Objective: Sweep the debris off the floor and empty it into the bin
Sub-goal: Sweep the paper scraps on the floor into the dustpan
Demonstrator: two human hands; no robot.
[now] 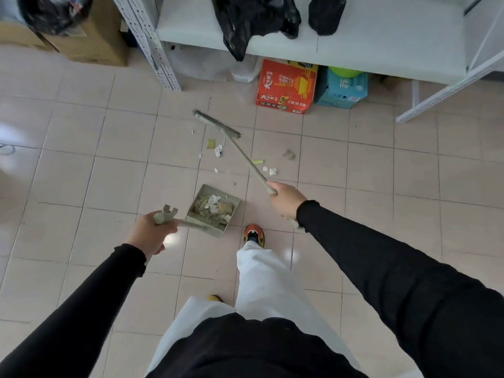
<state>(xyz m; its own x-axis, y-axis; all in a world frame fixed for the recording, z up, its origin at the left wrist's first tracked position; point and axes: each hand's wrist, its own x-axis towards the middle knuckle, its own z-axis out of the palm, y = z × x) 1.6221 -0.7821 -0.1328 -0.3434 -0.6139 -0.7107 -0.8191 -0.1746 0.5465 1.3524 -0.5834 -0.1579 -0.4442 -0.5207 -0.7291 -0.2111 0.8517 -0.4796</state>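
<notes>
My right hand (286,199) grips the near end of a pale broom (240,151), whose grey brush head rests on the tiled floor beyond the scattered debris (218,151). White and yellowish paper scraps lie on both sides of the broom stick. My left hand (152,231) holds the handle of a beige dustpan (215,222), which sits on the floor and holds several paper bits. A bin lined with a black bag (54,12) shows at the top left corner.
A white metal shelf (354,47) spans the back, with black bags (253,17) on it and a red carton (286,88) and a teal carton (341,90) under it. A brown cardboard box (92,45) stands at left. My orange shoe (253,234) is beside the dustpan.
</notes>
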